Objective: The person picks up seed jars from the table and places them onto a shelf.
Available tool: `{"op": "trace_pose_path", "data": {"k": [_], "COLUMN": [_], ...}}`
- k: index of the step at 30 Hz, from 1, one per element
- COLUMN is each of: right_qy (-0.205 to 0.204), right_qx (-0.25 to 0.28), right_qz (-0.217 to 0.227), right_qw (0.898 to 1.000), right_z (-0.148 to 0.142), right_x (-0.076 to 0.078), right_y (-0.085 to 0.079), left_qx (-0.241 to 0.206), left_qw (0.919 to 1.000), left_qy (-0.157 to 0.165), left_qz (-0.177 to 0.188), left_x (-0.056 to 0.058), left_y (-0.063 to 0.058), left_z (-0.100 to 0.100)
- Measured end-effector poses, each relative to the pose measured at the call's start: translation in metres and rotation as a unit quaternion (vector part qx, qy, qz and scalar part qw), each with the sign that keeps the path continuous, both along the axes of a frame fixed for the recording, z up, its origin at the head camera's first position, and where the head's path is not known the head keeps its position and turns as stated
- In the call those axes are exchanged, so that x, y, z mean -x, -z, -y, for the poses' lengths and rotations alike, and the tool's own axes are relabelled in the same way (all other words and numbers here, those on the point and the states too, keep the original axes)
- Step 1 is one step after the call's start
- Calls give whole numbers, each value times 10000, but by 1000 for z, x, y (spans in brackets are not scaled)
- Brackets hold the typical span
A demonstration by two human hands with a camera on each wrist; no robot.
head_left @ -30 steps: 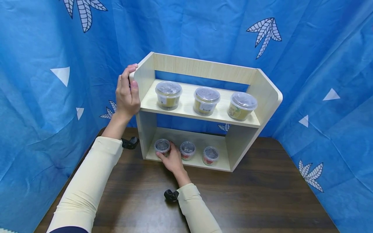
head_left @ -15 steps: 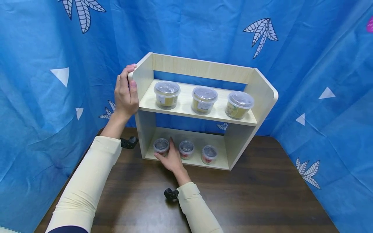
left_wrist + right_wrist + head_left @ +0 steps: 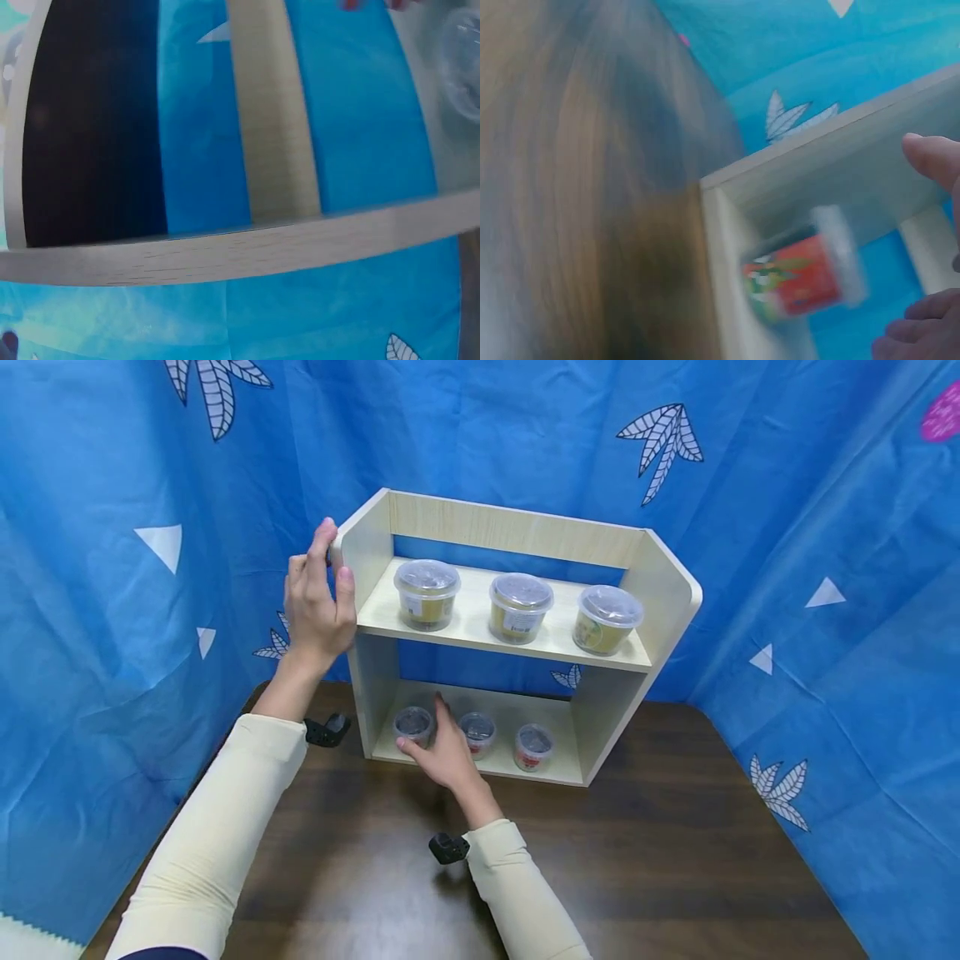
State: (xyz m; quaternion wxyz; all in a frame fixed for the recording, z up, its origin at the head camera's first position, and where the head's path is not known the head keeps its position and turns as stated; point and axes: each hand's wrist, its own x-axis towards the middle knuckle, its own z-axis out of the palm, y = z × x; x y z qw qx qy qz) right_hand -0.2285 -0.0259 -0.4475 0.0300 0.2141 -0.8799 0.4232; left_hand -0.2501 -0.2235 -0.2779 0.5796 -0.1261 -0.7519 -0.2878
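A pale wooden two-tier shelf stands on the table. My left hand rests against its left side panel near the top, thumb and fingers extended. On the lower tier, my right hand is spread, thumb and index finger apart, just right of the leftmost small lidded cup. In the right wrist view that cup shows a red label and stands apart from the thumb. Two more small cups, a middle one and a right one, stand along the same tier.
Three larger lidded tubs with yellow labels stand on the upper tier: left, middle and right. A dark wooden table lies beneath the shelf. Blue patterned curtain hangs behind and on both sides.
My right hand has let go of the leftmost small cup and drawn slightly right, away from it. My left fingers have loosened from the panel's top edge. The view has shifted slightly.
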Motion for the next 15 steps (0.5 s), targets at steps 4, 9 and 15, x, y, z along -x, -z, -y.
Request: {"op": "trace_pose_path", "data": {"k": [4, 9, 15], "right_qy": [-176, -274, -146], "right_qx": [-145, -410, -1110], "right_qz": [-337, -729, -926], "right_qw": [9992, 9961, 9894], "right_z": [-16, -41, -77], "right_x": [-6, -10, -20], "right_y": [-17, -37, -50], "left_qx": [-232, 154, 1304], "left_qw": [9991, 9993, 9843], "left_qy": [-313, -267, -229], "left_qz": [-169, -209, 1167], "left_x": [-22, -52, -86], "left_y": [15, 36, 68], "left_z": [-4, -4, -15]}}
